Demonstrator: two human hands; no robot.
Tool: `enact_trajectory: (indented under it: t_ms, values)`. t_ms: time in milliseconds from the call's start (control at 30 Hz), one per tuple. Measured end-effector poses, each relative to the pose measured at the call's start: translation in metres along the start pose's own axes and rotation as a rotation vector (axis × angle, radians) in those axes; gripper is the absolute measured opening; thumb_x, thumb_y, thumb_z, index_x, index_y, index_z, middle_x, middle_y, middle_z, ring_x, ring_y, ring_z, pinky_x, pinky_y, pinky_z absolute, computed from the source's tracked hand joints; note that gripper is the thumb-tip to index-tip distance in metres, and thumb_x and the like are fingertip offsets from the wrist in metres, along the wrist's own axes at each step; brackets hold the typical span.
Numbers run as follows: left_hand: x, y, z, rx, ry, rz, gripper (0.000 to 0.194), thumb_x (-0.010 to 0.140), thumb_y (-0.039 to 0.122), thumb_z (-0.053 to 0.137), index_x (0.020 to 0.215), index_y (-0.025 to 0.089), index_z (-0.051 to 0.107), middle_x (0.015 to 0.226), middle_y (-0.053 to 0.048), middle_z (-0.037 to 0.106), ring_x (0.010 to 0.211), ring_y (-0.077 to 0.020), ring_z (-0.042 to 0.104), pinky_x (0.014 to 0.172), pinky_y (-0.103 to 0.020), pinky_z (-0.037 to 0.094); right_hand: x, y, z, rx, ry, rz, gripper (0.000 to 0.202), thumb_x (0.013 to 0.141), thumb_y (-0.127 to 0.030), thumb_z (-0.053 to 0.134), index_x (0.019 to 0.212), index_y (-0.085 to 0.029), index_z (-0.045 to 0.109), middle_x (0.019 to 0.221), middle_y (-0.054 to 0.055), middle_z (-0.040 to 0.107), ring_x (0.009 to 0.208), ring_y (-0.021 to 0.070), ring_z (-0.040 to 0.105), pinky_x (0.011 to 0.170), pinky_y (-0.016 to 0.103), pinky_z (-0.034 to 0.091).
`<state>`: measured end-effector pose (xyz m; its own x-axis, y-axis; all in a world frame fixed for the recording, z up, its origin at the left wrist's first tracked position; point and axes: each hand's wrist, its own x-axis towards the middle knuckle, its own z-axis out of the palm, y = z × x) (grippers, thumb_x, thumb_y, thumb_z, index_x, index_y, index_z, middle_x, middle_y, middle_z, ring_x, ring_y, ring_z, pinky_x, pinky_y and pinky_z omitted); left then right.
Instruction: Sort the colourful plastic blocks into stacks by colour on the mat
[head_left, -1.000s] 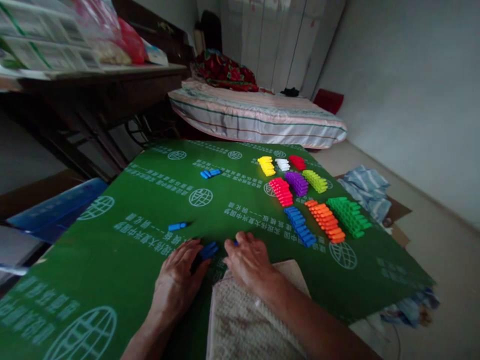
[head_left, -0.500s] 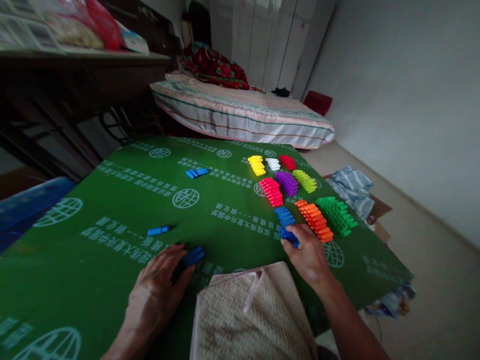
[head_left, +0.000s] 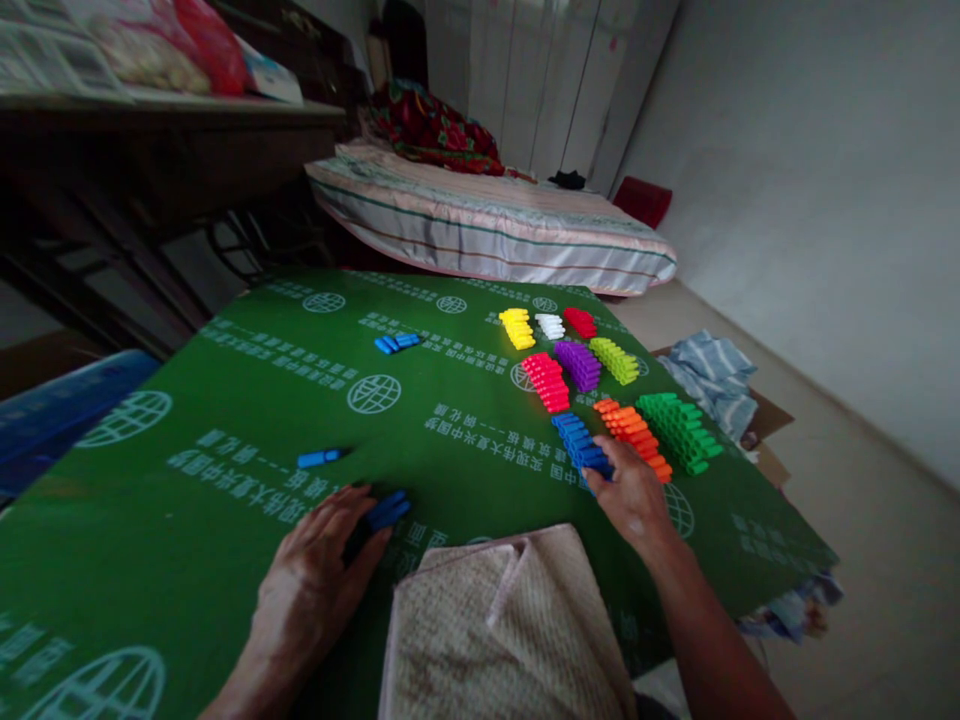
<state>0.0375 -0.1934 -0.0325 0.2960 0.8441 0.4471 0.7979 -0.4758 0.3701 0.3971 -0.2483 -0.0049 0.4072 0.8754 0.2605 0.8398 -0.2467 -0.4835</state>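
My left hand (head_left: 319, 565) rests on the green board at the lower left, its fingers and thumb closed round a few blue pieces (head_left: 388, 511) that stick out to the right. On the right, the thumb and fingers of my right hand (head_left: 626, 492) hold the near end of a row of blue pieces (head_left: 574, 438). That row lies just left of the orange pieces (head_left: 632, 438). A blue piece (head_left: 319, 458) lies beyond my left hand, and several more blue pieces (head_left: 397, 343) lie farther back.
Farther right and back are groups of green (head_left: 679, 430), red-pink (head_left: 545, 381), purple (head_left: 577, 366), lime (head_left: 614, 360), yellow (head_left: 517, 328), white (head_left: 550, 326) and red (head_left: 580, 322) pieces. A beige cloth (head_left: 510, 620) covers the board's near edge. Behind stands a bed (head_left: 495, 225).
The blue pieces in my right hand now adjoin the near end of the blue row, making it longer. My left hand has stayed in place.
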Motion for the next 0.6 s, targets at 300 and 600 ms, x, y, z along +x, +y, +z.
enact_trajectory:
  t_ms: [300, 600]
  values:
    - [0.001, 0.004, -0.003, 0.042, 0.048, 0.074, 0.032, 0.087, 0.048, 0.045, 0.103, 0.024, 0.06, 0.111, -0.014, 0.07, 0.105, -0.0293, 0.066, 0.087, -0.048, 0.057, -0.003, 0.0, 0.001, 0.026, 0.027, -0.008, 0.047, 0.075, -0.032, 0.058, 0.119, -0.016, 0.06, 0.111, 0.012, 0.067, 0.09, 0.023, 0.064, 0.081, 0.04, 0.052]
    - [0.001, 0.005, -0.004, 0.011, 0.023, 0.021, 0.034, 0.085, 0.05, 0.047, 0.097, 0.023, 0.063, 0.109, -0.013, 0.071, 0.103, -0.03, 0.066, 0.087, -0.05, 0.057, -0.006, 0.011, -0.014, 0.07, 0.183, -0.005, 0.044, 0.081, -0.045, 0.054, 0.11, -0.014, 0.065, 0.103, 0.014, 0.07, 0.085, 0.024, 0.067, 0.079, 0.04, 0.053]
